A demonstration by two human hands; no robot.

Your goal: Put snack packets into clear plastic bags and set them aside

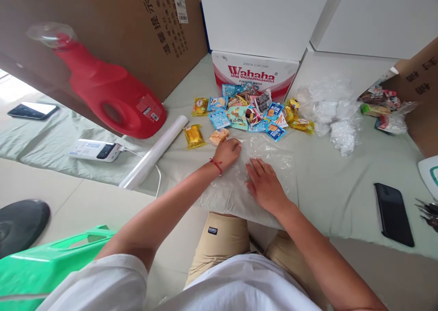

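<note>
A sheet of clear plastic film [282, 165] is spread, wrinkled, on the cloth-covered table in front of me. My right hand [265, 183] lies on it with the fingers stretched out. At the film's left side, my left hand [228, 152] is closed, its fingers curled under; what they grip, if anything, is hidden. Just beyond its knuckles is a small snack in a clear and orange wrapper [219, 136]. A yellow snack packet [194, 136] lies to the left. Behind the film is a pile of mixed snack packets [244, 112], blue, green and brown.
A roll of clear film [153, 153] lies at left beside a red jug [112, 92] and a white power bank [95, 150] with a cable. Crumpled clear plastic [337, 115] and more snacks [385, 103] are at right. A black phone [394, 214] lies near the front edge.
</note>
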